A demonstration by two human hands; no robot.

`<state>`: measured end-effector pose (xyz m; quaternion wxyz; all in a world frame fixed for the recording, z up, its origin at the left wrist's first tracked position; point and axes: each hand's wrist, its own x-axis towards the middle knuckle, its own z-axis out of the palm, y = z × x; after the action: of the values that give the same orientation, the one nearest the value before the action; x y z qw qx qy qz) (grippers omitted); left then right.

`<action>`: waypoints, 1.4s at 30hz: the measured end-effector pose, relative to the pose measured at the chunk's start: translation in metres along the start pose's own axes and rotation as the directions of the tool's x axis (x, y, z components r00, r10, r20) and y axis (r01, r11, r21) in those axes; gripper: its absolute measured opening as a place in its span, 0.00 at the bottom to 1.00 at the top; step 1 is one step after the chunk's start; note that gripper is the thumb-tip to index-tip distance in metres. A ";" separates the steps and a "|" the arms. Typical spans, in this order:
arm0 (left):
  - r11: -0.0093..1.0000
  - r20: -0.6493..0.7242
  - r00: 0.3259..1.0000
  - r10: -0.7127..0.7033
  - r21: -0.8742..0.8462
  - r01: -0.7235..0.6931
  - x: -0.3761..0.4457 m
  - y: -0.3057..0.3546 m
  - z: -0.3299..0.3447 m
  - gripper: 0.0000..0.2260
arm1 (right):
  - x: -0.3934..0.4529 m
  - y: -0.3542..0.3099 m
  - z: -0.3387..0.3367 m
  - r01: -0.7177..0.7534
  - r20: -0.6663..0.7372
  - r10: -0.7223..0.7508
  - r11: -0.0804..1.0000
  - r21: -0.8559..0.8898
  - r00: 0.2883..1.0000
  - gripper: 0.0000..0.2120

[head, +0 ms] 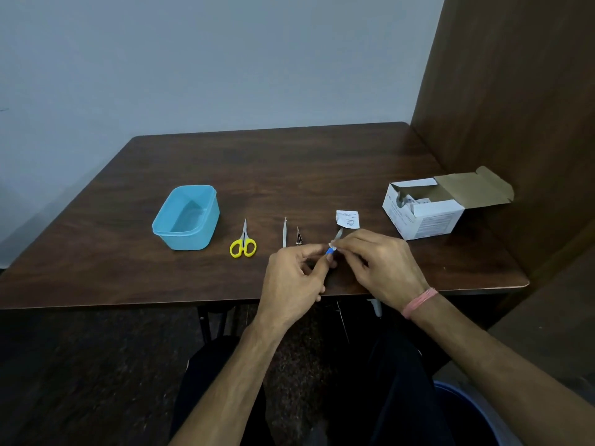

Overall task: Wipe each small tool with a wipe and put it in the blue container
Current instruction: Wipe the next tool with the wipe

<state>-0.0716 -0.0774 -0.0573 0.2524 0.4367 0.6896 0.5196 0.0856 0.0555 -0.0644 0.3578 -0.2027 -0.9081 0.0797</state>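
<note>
The left hand pinches the blue handle of a small blade tool between thumb and forefinger, its other fingers curled loosely below. The tool's grey metal tip angles up and away from the person. The right hand meets it from the other side, fingertips pinching a small white wipe against the tool where handle and metal meet; the wipe is mostly hidden by the fingers. Both hands hover just above the desk, close to the middle of its near edge. A pink band circles the right wrist.

Just beyond the tool's tip lies a torn white sachet, flat on the desk. To the left of the hands lie two slim metal tools, side by side and pointing away from the person: a short dark-tipped pair of tweezers and, just beside it, a longer thin metal pick. Farther left lie small scissors with yellow handles, blades closed and pointing toward the far edge. Left again, toward the desk's left side, stands the blue container, lidless, with no tools in it.

Near the desk's right edge sits a white cardboard box of wipes, its brown flap folded open toward the right, with packets showing inside. A wooden panel rises along the right side of the desk, and a pale wall stands behind the far edge.
</note>
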 end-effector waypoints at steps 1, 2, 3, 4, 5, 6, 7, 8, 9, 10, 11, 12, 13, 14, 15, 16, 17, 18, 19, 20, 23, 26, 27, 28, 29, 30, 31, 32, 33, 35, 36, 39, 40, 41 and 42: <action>1.000 -0.004 1.000 0.000 0.005 0.000 0.000 0.000 0.000 0.09 | 0.002 0.001 0.000 -0.033 0.000 0.033 0.999 0.008 0.999 0.10; 1.000 -0.008 1.000 -0.003 0.008 0.003 0.001 0.000 0.001 0.09 | 0.003 0.003 0.001 -0.063 0.001 0.063 0.998 0.011 0.998 0.10; 1.000 -0.011 1.000 -0.006 0.007 0.007 0.001 -0.001 0.001 0.09 | 0.005 0.003 0.001 -0.090 0.000 0.090 0.996 0.009 0.996 0.10; 1.000 -0.014 1.000 -0.014 0.007 0.014 0.001 -0.001 0.001 0.08 | 0.006 0.003 0.002 -0.120 -0.003 0.120 0.993 0.008 0.993 0.09; 1.000 -0.017 1.000 -0.023 0.009 0.023 0.002 -0.001 0.002 0.08 | 0.007 0.004 0.001 -0.152 -0.007 0.152 0.988 0.009 0.988 0.09; 0.999 -0.018 0.999 -0.029 0.013 0.029 0.002 -0.002 0.002 0.08 | 0.008 0.004 0.001 -0.181 -0.010 0.181 0.983 0.012 0.983 0.08; 0.999 -0.016 0.999 -0.031 0.018 0.031 0.002 -0.002 0.002 0.08 | 0.009 0.005 0.002 -0.205 -0.010 0.205 0.979 0.017 0.979 0.07; 0.999 -0.012 0.999 -0.030 0.020 0.030 0.002 -0.002 0.002 0.08 | 0.009 0.005 0.001 -0.227 -0.007 0.227 0.974 0.025 0.974 0.07; 0.999 -0.008 1.000 -0.027 0.020 0.027 0.001 -0.001 0.002 0.08 | 0.010 0.005 0.001 -0.251 -0.001 0.251 0.967 0.034 0.968 0.06; 1.000 -0.007 1.000 -0.024 0.018 0.024 0.000 -0.001 0.002 0.07 | 0.010 0.003 0.000 -0.273 0.002 0.273 0.961 0.046 0.962 0.06; 1.000 -0.007 1.000 -0.022 0.014 0.022 0.000 0.000 0.002 0.07 | 0.011 0.002 -0.002 -0.295 0.001 0.295 0.954 0.062 0.955 0.05; 1.000 -0.007 1.000 -0.024 0.008 0.024 -0.001 0.001 0.002 0.07 | 0.011 0.001 -0.004 -0.320 0.002 0.321 0.943 0.087 0.947 0.04; 1.000 -0.007 1.000 -0.027 0.002 0.027 -0.001 0.003 0.003 0.07 | 0.012 0.002 -0.006 -0.352 0.010 0.354 0.927 0.125 0.935 0.04; 0.999 -0.008 0.999 -0.032 -0.003 0.032 -0.001 0.003 0.002 0.07 | 0.012 0.002 -0.008 -0.378 0.027 0.379 0.911 0.166 0.925 0.03; 0.999 -0.009 0.999 -0.034 -0.006 0.034 -0.001 0.004 0.002 0.07 | 0.013 0.002 -0.010 -0.389 0.044 0.388 0.900 0.194 0.920 0.03; 1.000 -0.009 0.999 -0.031 -0.004 0.031 -0.001 0.004 0.002 0.07 | 0.013 0.001 -0.011 -0.385 0.064 0.381 0.899 0.209 0.922 0.03; 1.000 -0.011 1.000 -0.027 0.002 0.027 -0.001 0.004 0.002 0.07 | 0.013 0.000 -0.010 -0.372 0.088 0.362 0.901 0.222 0.928 0.04; 1.000 -0.013 1.000 -0.021 0.007 0.021 -0.001 0.004 0.002 0.07 | 0.012 -0.001 -0.010 -0.354 0.113 0.336 0.905 0.237 0.935 0.04; 1.000 -0.017 1.000 -0.014 0.008 0.014 -0.002 0.004 0.002 0.08 | 0.010 -0.001 -0.008 -0.334 0.144 0.306 0.907 0.255 0.941 0.04; 1.000 -0.020 1.000 -0.008 0.005 0.008 -0.002 0.004 0.002 0.08 | 0.009 -0.001 -0.007 -0.320 0.180 0.278 0.904 0.285 0.944 0.04; 1.000 -0.011 1.000 0.004 0.012 -0.004 -0.001 0.002 0.002 0.07 | 0.011 0.008 -0.006 -0.387 0.297 0.270 0.789 0.477 0.916 0.02; 1.000 0.005 1.000 0.004 0.024 -0.004 0.000 0.001 0.002 0.09 | 0.016 0.015 -0.009 -0.470 0.346 0.322 0.671 0.574 0.882 0.02; 1.000 0.006 1.000 0.003 0.026 -0.003 0.000 0.001 0.002 0.09 | 0.016 0.016 -0.008 -0.474 0.340 0.333 0.672 0.568 0.880 0.02; 1.000 0.006 1.000 0.002 0.027 -0.002 0.000 0.001 0.002 0.09 | 0.016 0.017 -0.007 -0.478 0.332 0.346 0.678 0.559 0.878 0.03; 1.000 0.004 1.000 0.001 0.030 -0.001 0.001 0.000 0.002 0.09 | 0.016 0.017 -0.006 -0.488 0.324 0.365 0.679 0.549 0.873 0.03; 0.999 0.003 1.000 0.001 0.033 -0.001 0.001 0.000 0.001 0.09 | 0.016 0.017 -0.006 -0.500 0.317 0.387 0.676 0.541 0.866 0.04; 0.999 0.003 1.000 0.002 0.037 -0.002 0.001 -0.001 0.002 0.09 | 0.015 0.018 -0.006 -0.515 0.314 0.408 0.669 0.537 0.857 0.04; 0.999 0.003 1.000 0.001 0.037 -0.001 0.001 -0.001 0.001 0.09 | 0.015 0.019 -0.007 -0.527 0.309 0.428 0.662 0.533 0.850 0.04; 0.999 0.002 1.000 0.000 0.035 0.000 0.001 -0.001 0.001 0.09 | 0.016 0.019 -0.007 -0.541 0.299 0.453 0.654 0.529 0.840 0.04; 0.999 -0.001 1.000 -0.006 0.031 0.006 0.001 0.000 0.001 0.08 | 0.017 0.019 -0.007 -0.573 0.262 0.518 0.643 0.508 0.814 0.05; 1.000 -0.002 1.000 -0.009 0.027 0.009 0.001 0.000 0.001 0.08 | 0.018 0.019 -0.005 -0.588 0.244 0.547 0.642 0.493 0.801 0.05; 1.000 -0.002 1.000 -0.011 0.028 0.011 0.001 0.000 0.001 0.07 | 0.019 0.019 0.001 -0.621 0.217 0.596 0.645 0.445 0.773 0.05; 0.999 -0.001 1.000 -0.010 0.032 0.010 0.001 0.000 0.001 0.07 | 0.019 0.019 0.001 -0.624 0.213 0.600 0.648 0.437 0.771 0.05; 0.999 0.000 1.000 -0.009 0.035 0.009 0.002 0.000 0.001 0.07 | 0.019 0.019 0.001 -0.624 0.213 0.599 0.648 0.437 0.772 0.05; 0.999 0.002 1.000 -0.008 0.037 0.008 0.002 0.000 0.001 0.07 | 0.019 0.018 -0.001 -0.619 0.220 0.591 0.646 0.447 0.776 0.05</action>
<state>-0.0720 -0.0757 -0.0578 0.2471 0.4392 0.7005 0.5054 0.0791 0.0801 -0.0572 0.3255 -0.3928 -0.7450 0.4298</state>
